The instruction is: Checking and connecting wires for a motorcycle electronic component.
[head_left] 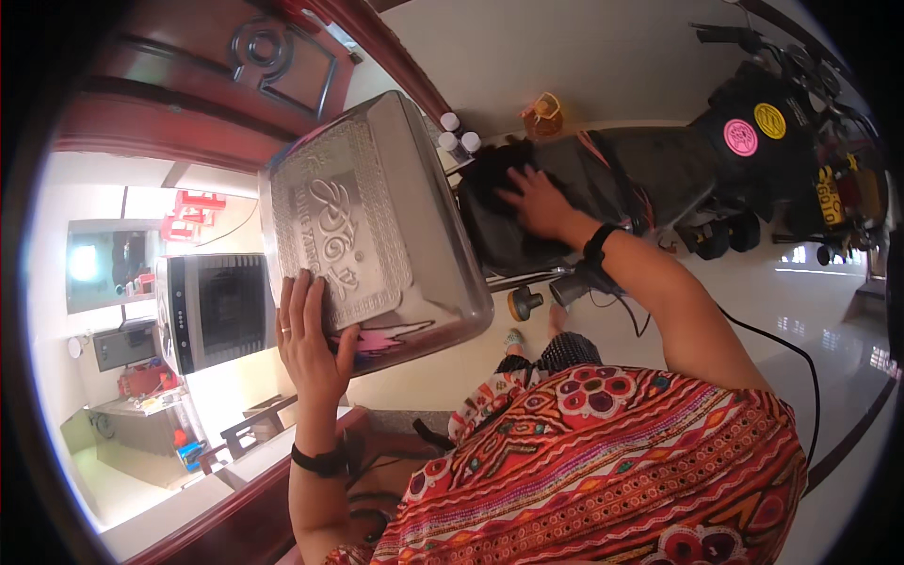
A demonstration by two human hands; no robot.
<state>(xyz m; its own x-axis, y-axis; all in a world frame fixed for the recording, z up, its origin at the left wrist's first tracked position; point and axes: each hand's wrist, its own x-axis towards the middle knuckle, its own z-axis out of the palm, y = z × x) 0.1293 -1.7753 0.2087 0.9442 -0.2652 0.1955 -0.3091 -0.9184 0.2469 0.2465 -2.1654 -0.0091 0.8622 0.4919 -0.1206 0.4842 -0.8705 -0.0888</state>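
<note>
A shiny silver metal box [433, 217] with an embossed lid stands at the back end of a black motorbike seat [603, 165]. My left hand [315, 344] lies flat against the lid near its lower edge, fingers stretched out. My right hand [541, 207] rests with spread fingers on a black fluffy cloth [490, 184] at the seat's rear end, close beside the box. The cloth is dark and its outline is hard to make out. Part of it is hidden under my right hand.
White-capped bottles [457, 139] and an amber container [543, 115] stand by the wall beyond the seat. The motorbike's handlebar [730, 36] is at upper right. A black cable [786, 348] runs across the right side. At left are a dark red door [217, 66] and red stools [193, 215].
</note>
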